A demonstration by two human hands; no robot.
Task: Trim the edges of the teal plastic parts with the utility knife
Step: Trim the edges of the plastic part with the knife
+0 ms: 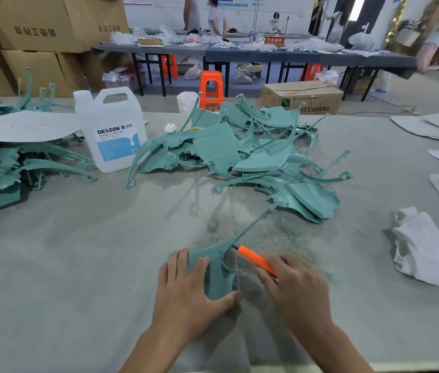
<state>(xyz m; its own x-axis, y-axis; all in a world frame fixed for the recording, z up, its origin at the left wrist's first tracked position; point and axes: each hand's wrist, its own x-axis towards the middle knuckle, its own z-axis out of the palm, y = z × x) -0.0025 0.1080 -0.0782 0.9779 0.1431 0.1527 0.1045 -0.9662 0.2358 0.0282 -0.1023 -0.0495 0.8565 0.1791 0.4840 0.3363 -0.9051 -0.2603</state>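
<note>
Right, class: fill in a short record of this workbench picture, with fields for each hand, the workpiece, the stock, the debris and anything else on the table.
left hand: presses the teal part down on the table
right hand: grips the orange utility knife; blurred
knife tip: at the part's edge, where its thin arm starts
stock: pile of teal parts beyond; second pile at far left
debris: teal shavings right of the part
other: white jug, white cloth
</note>
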